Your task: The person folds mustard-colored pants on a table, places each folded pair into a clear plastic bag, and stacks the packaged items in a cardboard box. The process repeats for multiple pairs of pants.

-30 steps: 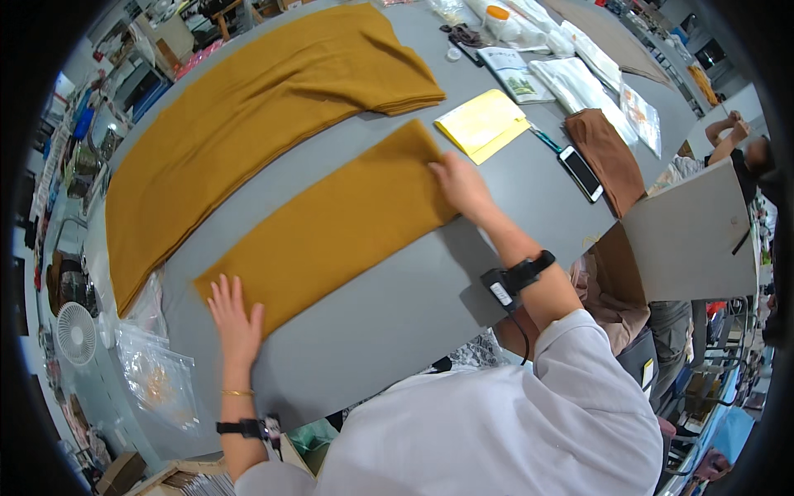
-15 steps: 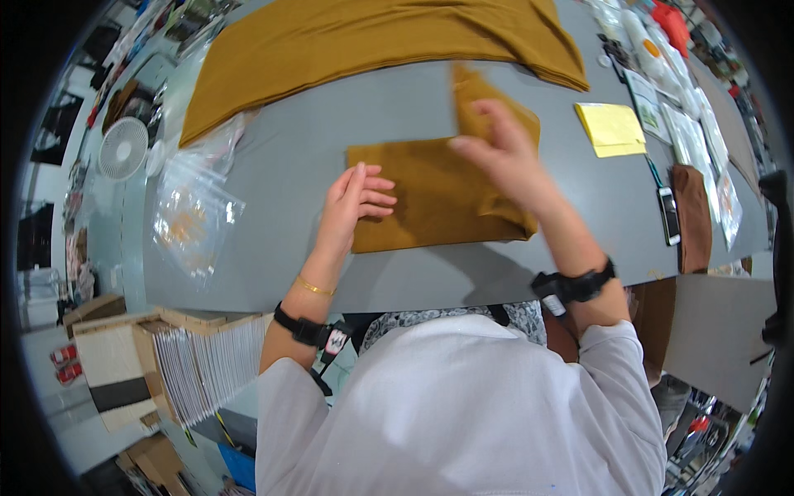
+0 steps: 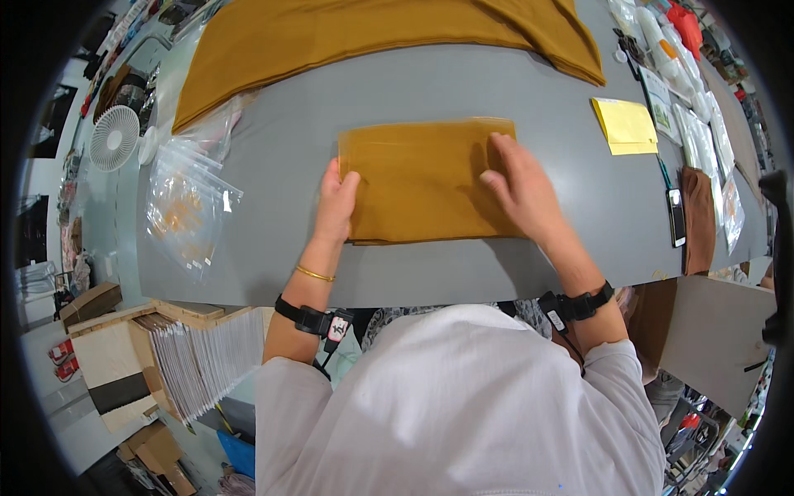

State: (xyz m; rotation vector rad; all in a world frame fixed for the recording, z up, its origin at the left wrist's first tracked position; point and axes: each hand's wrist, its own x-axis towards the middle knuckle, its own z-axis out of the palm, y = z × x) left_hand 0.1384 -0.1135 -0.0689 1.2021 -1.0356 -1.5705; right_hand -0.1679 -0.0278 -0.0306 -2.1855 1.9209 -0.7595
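Observation:
A mustard-brown cloth (image 3: 422,186), folded into a rectangle, lies on the grey table in front of me. Its top edge looks slightly blurred. My left hand (image 3: 335,202) is closed on the left edge, the thumb over the cloth and the other fingers partly hidden. Over the right part rests my right hand (image 3: 523,182), its thumb and forefinger apart on the cloth. The rest of its fingers are mostly out of sight.
A larger mustard cloth pile (image 3: 389,37) lies across the far side. Clear plastic bags (image 3: 186,215) and a white fan (image 3: 114,139) are at left. To the right are a yellow folded sheet (image 3: 624,126), a phone (image 3: 676,217) and a brown cloth (image 3: 699,219).
The raised flap at the right has come down flat onto the cloth. My left hand has moved from above the cloth to its left edge, and my right hand has lowered.

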